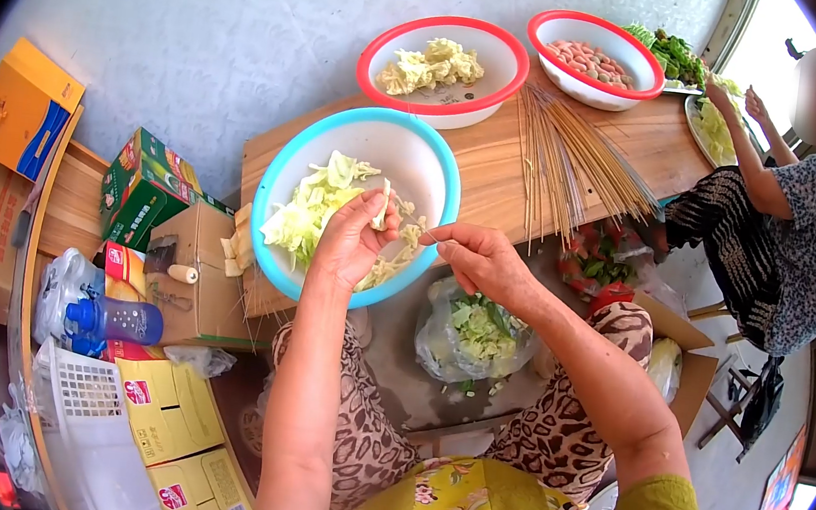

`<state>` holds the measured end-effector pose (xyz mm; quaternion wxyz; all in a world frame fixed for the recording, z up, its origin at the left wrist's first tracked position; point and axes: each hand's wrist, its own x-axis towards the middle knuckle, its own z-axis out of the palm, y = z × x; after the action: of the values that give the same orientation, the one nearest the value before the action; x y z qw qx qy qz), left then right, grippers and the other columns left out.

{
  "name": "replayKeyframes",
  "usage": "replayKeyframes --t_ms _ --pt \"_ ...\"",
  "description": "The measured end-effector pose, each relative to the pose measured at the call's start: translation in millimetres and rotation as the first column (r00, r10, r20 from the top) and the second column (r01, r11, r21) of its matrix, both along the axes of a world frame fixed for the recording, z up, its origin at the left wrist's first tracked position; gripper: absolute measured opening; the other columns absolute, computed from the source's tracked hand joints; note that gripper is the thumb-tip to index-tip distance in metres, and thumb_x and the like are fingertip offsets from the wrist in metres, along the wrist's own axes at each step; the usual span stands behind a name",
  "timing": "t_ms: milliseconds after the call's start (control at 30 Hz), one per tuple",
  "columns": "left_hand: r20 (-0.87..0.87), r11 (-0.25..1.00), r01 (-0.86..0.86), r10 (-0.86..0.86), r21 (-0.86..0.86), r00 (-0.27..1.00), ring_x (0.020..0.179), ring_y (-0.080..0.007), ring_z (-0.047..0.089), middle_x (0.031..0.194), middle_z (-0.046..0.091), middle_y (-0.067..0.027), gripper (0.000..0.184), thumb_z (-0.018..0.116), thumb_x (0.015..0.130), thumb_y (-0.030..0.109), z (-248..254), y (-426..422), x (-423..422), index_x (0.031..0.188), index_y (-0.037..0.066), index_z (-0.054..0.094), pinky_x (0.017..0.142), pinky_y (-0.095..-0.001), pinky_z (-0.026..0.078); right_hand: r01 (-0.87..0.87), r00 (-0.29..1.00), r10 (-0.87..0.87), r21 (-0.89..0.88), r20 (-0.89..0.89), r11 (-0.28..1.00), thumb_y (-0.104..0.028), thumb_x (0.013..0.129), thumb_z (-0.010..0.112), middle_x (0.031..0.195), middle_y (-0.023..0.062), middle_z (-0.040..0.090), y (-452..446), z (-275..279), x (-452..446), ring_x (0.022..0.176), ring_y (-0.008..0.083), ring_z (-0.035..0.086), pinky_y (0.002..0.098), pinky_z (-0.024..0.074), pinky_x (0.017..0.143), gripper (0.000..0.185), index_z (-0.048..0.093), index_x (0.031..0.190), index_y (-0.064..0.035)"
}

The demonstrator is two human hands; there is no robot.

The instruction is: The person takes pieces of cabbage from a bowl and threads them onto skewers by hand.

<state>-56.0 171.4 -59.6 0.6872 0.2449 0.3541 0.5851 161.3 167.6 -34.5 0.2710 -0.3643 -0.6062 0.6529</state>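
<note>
Above the blue-rimmed basin (278, 155), my left hand (351, 241) pinches a pale piece of cabbage leaf (383, 204) between thumb and fingers. My right hand (483, 264) is closed at the basin's right rim, its fingertips around what looks like a thin skewer, mostly hidden, directed towards the left hand. Loose green-yellow cabbage leaves (308, 205) lie in the left part of the basin. Paler folded pieces (388, 271) lie in its right part. Many bamboo skewers (579, 164) are fanned out on the wooden table (484, 163) to the right.
Behind stand a red-rimmed basin (375, 55) with pale folded pieces and another red-rimmed basin (544, 29) with pinkish pieces. A bag of chopped cabbage (480, 334) sits below, between my knees. A co-worker (804, 220) sits at right. Boxes (196, 261) and a blue bottle (129, 321) stand left.
</note>
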Motion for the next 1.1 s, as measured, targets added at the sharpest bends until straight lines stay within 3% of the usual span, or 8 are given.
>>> replayKeyframes --t_ms 633,700,1100 --pt "-0.006 1.0 -0.011 0.011 0.007 1.0 0.067 -0.0126 0.058 0.08 0.06 -0.0043 0.019 0.063 0.087 0.014 -0.4 -0.8 -2.3 0.099 0.0 0.06 0.06 -0.0242 0.05 0.0 1.0 0.0 -0.001 0.027 1.0 -0.017 0.095 0.046 0.054 -0.0056 0.041 -1.4 1.6 -0.7 0.046 0.0028 0.038 0.019 0.0315 0.045 0.026 0.061 0.113 -0.0072" --pt "-0.006 1.0 -0.008 0.008 0.006 1.0 0.066 -0.0125 0.058 0.08 0.06 -0.0042 0.019 0.063 0.087 0.014 0.1 -1.2 -2.3 0.099 0.0 0.06 0.06 -0.0242 0.05 -0.005 1.0 0.005 -0.007 0.011 1.0 -0.017 0.093 0.05 0.057 -0.0048 0.043 -0.6 0.3 -0.1 0.048 0.005 0.041 0.022 0.0359 0.046 0.023 0.063 0.109 -0.0071" --pt "-0.019 1.0 -0.011 0.011 0.0 1.0 0.066 -0.0125 0.058 0.079 0.06 -0.0039 0.018 0.063 0.087 0.015 -1.0 -1.4 -2.8 0.098 0.001 0.061 0.06 -0.024 0.05 -0.004 1.0 0.004 -0.015 0.017 1.0 -0.017 0.093 0.05 0.057 -0.0049 0.043 -1.8 3.6 -1.0 0.049 0.0049 0.042 0.0218 0.0358 0.046 0.023 0.063 0.109 -0.0074"
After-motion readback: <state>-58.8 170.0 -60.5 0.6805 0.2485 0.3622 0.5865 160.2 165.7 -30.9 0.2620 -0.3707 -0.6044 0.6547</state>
